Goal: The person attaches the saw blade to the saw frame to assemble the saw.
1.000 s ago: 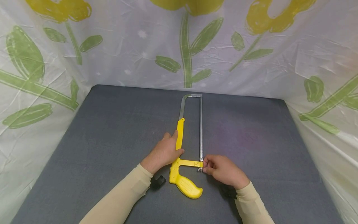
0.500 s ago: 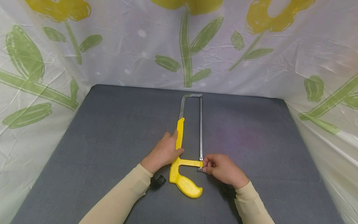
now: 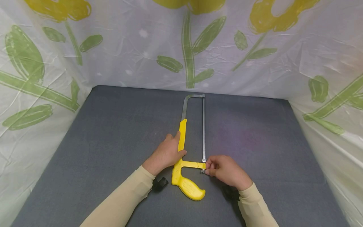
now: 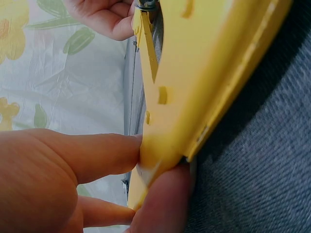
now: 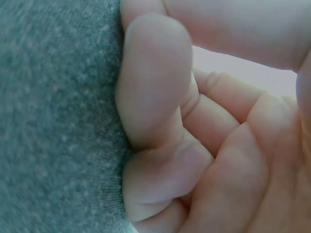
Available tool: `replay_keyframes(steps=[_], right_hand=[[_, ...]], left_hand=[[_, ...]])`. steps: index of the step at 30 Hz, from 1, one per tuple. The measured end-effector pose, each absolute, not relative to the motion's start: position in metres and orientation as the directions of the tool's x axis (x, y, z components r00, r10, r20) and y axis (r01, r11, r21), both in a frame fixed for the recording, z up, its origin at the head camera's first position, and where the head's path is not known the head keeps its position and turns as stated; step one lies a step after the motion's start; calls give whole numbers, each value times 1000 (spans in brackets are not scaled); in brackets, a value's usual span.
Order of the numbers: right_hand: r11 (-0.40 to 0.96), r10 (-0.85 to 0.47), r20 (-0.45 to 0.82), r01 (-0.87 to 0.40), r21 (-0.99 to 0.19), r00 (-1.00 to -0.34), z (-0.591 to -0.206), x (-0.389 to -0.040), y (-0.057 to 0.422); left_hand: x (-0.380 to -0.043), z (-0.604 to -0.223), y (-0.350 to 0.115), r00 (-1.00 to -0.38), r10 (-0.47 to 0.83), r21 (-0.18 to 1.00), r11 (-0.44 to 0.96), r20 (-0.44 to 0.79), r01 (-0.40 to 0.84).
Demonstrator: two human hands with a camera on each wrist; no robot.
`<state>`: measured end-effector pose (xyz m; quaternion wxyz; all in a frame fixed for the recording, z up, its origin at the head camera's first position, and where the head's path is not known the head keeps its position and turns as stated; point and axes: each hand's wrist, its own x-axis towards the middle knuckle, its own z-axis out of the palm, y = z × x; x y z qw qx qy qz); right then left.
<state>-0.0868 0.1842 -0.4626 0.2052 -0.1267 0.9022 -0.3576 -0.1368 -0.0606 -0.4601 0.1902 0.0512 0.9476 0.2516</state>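
Note:
A hacksaw with a yellow frame (image 3: 182, 135) lies flat on the dark grey cloth, its pistol-shaped handle (image 3: 193, 189) toward me. The silver blade (image 3: 204, 129) runs along its right side. My left hand (image 3: 167, 153) grips the yellow frame above the handle, thumb on one side and fingers on the other; the left wrist view shows the thumb and fingers pinching the yellow metal (image 4: 163, 121). By the blade's near end, my right hand (image 3: 228, 171) has its thumb and fingertips at the small wing nut (image 3: 202, 171). Curled fingers (image 5: 155, 82) fill the right wrist view, hiding the nut.
The dark grey cloth (image 3: 127, 126) covers the table. A white curtain with yellow and green flowers (image 3: 127, 72) hangs behind and along both sides. Black wrist gear (image 3: 160, 184) sits under the left wrist.
The wing nut has turned a little at my right fingertips. The left hand and the hacksaw have stayed in place.

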Motion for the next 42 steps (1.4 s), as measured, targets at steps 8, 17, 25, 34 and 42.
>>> replay_keyframes(steps=[8, 17, 25, 34, 42], right_hand=[[724, -374, -264, -102, -683, -889, -462, -87, 185], [731, -407, -266, -137, -668, -874, -462, -88, 187], [763, -319, -301, -55, -644, -899, -464, -84, 178], [797, -276, -312, -35, -603, -909, -465, -84, 173], [794, -276, -313, -33, -607, -909, -464, -84, 174]], left_hand=[[-137, -459, -60, -923, 191, 493, 870, -335, 1], [-138, -459, -59, -922, 181, 468, 884, -341, 0], [-137, -457, -59, -919, 167, 446, 895, -356, -10], [-136, -457, -58, -925, 164, 436, 900, -343, -2], [-136, -457, -58, -930, 167, 436, 900, -328, 8]])
